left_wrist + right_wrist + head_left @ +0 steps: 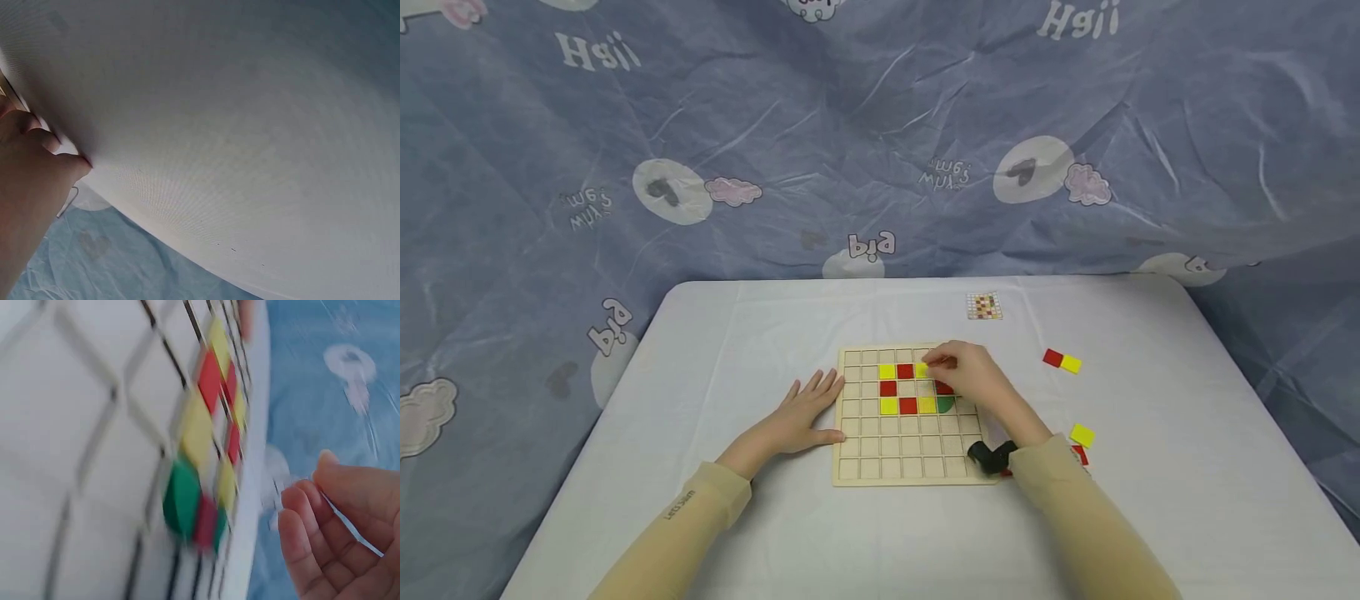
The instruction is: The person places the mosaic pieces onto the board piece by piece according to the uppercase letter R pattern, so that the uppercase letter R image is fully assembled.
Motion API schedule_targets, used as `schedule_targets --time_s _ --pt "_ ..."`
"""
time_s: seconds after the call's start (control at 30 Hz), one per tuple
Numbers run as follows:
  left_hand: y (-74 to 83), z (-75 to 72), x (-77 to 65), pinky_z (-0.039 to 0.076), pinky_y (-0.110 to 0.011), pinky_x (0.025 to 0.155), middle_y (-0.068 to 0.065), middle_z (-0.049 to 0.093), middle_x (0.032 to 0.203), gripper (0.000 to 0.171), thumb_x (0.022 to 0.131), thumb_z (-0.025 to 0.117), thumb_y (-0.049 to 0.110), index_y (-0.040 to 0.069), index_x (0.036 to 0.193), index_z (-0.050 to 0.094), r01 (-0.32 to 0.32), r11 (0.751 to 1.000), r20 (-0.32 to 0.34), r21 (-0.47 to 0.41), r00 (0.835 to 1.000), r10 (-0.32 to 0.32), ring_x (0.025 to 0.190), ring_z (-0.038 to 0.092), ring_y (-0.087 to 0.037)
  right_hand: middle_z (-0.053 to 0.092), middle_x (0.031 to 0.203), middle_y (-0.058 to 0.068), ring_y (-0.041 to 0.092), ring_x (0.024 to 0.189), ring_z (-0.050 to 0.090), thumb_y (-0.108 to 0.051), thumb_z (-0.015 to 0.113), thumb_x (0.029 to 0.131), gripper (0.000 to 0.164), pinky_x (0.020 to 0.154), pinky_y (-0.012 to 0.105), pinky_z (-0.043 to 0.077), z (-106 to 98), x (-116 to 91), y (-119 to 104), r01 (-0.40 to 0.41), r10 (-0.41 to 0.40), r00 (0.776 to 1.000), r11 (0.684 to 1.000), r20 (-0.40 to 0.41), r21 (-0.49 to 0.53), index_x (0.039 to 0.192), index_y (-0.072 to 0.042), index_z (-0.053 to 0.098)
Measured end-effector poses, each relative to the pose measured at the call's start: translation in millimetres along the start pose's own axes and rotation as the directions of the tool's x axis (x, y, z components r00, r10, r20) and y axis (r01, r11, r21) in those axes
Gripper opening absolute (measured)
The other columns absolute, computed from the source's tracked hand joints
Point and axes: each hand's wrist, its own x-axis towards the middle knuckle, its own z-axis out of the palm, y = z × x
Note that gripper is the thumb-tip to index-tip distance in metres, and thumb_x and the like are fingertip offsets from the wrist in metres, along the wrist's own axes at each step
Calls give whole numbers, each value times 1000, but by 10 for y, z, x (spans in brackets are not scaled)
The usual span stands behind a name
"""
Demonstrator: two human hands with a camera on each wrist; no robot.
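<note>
A pale square grid board (910, 468) lies on the table with yellow, red and green pieces in some cells. My left hand (801, 414) rests flat at its left edge, fingers spread, thumb touching the rim. Over the board's upper right is my right hand (973, 377), its fingertips close by a yellow tile (921, 371). Thumb and fingers of the right hand are loosely bent, nothing showing between them in the right wrist view. A green rounded piece (945, 404) sits beside a yellow tile (927, 405). A red tile (943, 388) is partly covered by the right hand.
A red tile (1053, 357) and a yellow tile (1071, 364) lie together right of the board. Nearer lies another yellow tile (1082, 435), with red pieces partly hidden by the right sleeve. A small pattern card (983, 306) lies near the back edge.
</note>
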Motion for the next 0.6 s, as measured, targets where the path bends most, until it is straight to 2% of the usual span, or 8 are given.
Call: schedule_targets --time_s 0.13,0.3,0.4,0.5,0.6 --pt "4 -7 -10 -3 -59 122 -8 5 166 96 89 65 54 14 159 13 -2 1000 -3 1 1000 2 154 -2 -33 72 110 13 29 100 67 -14 69 93 25 84 42 56 -308 -57 277 -48 46 993 999 -104 -17 115 -4 71" --pt "12 -14 -22 -3 -59 122 -8 6 166 95 89 66 52 14 159 14 -1 1000 -4 -17 1000 1 154 -2 -33 69 116 19 34 104 65 -13 65 95 25 83 44 55 -600 -147 707 -137 127 972 990 -199 -37 117 -3 70" --pt "14 -12 -25 -3 -59 122 -7 6 166 95 89 67 51 14 159 15 -3 1000 -5 -25 1000 2 154 -2 -33 67 118 21 34 103 63 -14 64 96 26 81 42 55 -719 -214 902 -187 174 959 982 -225 -40 119 -3 68" --pt "15 -9 -24 -3 -59 122 -7 6 167 95 89 67 51 14 159 15 -6 1000 -8 -23 1000 5 154 -1 -33 68 116 22 34 99 65 -14 64 95 28 77 38 55 -805 -259 1028 -208 189 947 977 -260 -48 120 -1 67" --pt "13 -3 -18 -2 -59 122 -7 6 167 95 89 66 52 14 159 14 -7 1000 -10 -17 1000 7 154 -1 -33 68 113 23 34 96 66 -13 66 94 29 77 39 56 -863 -286 1115 -224 198 935 973 -296 -58 120 1 67"
